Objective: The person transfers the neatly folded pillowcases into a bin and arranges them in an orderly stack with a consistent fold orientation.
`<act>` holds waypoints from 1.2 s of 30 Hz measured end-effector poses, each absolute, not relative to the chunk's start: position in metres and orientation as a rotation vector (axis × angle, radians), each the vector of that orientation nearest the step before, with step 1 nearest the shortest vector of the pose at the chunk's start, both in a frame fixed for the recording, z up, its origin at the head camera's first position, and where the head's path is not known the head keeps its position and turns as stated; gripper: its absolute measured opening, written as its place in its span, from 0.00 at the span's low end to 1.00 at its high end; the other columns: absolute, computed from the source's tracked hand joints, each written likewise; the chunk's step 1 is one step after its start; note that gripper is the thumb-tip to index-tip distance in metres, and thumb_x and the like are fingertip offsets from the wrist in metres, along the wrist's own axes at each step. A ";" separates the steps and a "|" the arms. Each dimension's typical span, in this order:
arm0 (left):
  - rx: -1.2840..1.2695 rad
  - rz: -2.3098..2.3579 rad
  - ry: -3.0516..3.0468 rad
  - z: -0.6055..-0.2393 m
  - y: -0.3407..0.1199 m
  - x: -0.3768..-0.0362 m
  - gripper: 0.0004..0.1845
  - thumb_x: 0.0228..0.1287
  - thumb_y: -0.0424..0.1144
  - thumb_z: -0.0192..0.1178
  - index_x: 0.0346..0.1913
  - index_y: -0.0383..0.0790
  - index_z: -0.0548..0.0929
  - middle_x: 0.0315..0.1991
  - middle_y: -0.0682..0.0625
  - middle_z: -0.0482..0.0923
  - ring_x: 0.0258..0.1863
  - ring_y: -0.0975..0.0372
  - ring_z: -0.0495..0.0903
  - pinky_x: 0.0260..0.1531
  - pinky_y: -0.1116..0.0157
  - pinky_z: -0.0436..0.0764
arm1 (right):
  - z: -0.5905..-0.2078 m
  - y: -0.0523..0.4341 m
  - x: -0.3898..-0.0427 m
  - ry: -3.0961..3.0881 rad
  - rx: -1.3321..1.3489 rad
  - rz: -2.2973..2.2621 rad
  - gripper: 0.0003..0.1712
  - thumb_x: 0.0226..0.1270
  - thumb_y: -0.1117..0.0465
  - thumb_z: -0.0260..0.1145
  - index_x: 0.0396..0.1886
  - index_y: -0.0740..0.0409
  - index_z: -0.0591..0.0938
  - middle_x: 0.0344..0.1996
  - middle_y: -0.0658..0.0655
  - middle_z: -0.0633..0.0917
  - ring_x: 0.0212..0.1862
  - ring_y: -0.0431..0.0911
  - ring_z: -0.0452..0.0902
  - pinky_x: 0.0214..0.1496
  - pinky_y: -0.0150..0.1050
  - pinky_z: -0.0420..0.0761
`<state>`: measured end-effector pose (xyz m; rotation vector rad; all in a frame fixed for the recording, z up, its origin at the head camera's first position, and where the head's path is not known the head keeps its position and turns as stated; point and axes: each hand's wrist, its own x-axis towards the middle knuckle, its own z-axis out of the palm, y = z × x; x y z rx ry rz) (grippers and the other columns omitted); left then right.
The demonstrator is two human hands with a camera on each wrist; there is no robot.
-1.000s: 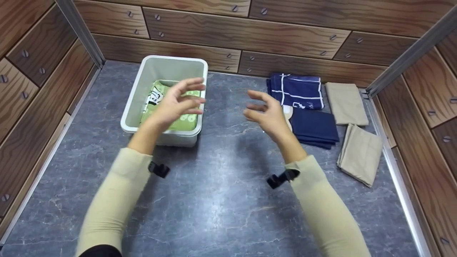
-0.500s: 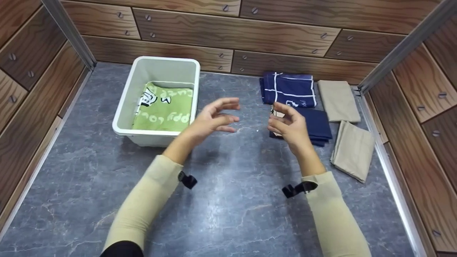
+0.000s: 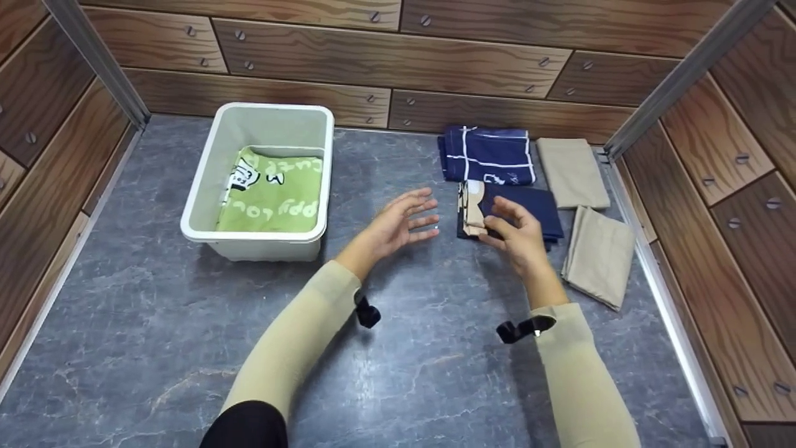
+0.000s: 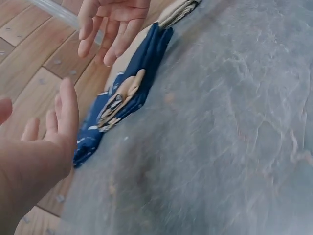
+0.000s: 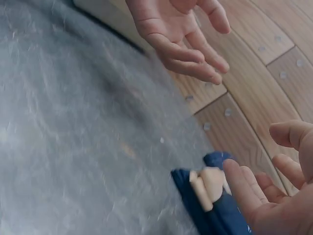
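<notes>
One folded green cloth with white lettering (image 3: 273, 199) already lay inside the white plastic bin (image 3: 202, 186) on the grey marbled tabletop (image 3: 398, 348). Five folded cloths remained outside it at the right: a dark blue cloth with white lines (image 3: 488, 155), a plain dark blue folded cloth with a tan patch at its near edge (image 3: 528, 208), and two beige folded cloths (image 3: 572, 171) (image 3: 597, 255). By that count, the packing seemed barely begun, with most pieces left to move.

The right hand (image 3: 519, 239) hovered over the plain dark blue cloth's left edge, fingers (image 5: 244, 188) slightly bent and spread, just above the tan patch and holding nothing; whether the tips touched the fabric could not be told. The left hand (image 3: 398, 224) hung above bare tabletop just left of that cloth, palm turned toward it, fingers (image 4: 68, 105) straight and apart, also empty. The cloth lay flat between the two hands, nearer the right one.
</notes>
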<state>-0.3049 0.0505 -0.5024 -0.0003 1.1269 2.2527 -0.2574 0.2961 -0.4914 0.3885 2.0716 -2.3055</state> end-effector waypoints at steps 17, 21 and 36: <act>0.367 1.768 2.209 -0.516 0.124 -0.309 0.23 0.71 0.41 0.55 0.65 0.35 0.76 0.59 0.41 0.79 0.58 0.50 0.78 0.59 0.59 0.78 | -0.504 0.326 -0.252 2.964 0.319 -1.403 0.29 0.65 0.61 0.67 0.67 0.58 0.76 0.64 0.65 0.75 0.60 0.59 0.77 0.60 0.51 0.79; 0.748 1.296 2.648 -0.518 0.131 -0.311 0.22 0.68 0.42 0.58 0.63 0.40 0.78 0.61 0.42 0.77 0.59 0.50 0.76 0.62 0.60 0.74 | -0.509 0.330 -0.253 3.174 0.173 -1.115 0.28 0.62 0.61 0.69 0.63 0.58 0.79 0.61 0.65 0.77 0.61 0.61 0.75 0.63 0.54 0.74; 1.169 -0.012 2.830 -0.525 0.147 -0.303 0.39 0.70 0.69 0.45 0.79 0.59 0.56 0.81 0.51 0.46 0.79 0.42 0.40 0.76 0.41 0.47 | -0.527 0.337 -0.248 3.248 -0.129 -0.458 0.34 0.72 0.44 0.61 0.73 0.51 0.71 0.73 0.69 0.64 0.73 0.74 0.52 0.72 0.71 0.54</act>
